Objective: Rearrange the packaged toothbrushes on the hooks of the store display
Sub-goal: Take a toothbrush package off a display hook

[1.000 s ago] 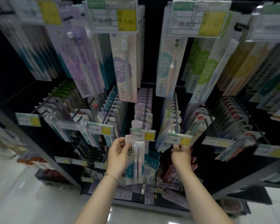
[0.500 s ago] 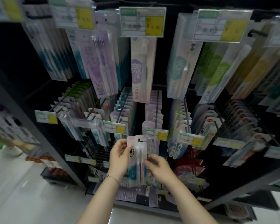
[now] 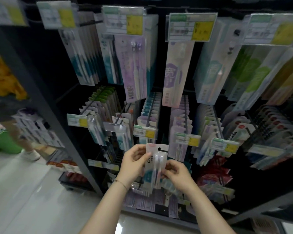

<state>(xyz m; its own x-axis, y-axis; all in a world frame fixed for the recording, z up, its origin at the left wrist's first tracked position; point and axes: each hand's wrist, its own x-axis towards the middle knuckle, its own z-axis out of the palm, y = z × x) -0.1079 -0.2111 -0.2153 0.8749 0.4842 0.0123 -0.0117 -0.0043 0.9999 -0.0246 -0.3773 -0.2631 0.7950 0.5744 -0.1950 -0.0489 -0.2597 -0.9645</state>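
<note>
White-teal toothbrush pack (image 3: 155,163) sits lower centre of frame, off the hooks. Left hand (image 3: 134,163) pinches its upper edge; right hand (image 3: 175,174) pinches its lower right side.

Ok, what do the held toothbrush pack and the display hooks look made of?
Toothbrush pack: apparently printed card backing with a clear glossy plastic blister, given the punched hang slot and surface sheen. Hooks: thin dark rods, probably coated metal wire.

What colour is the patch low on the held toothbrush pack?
Teal, on the toothbrush pack; the head view shows it.
</note>
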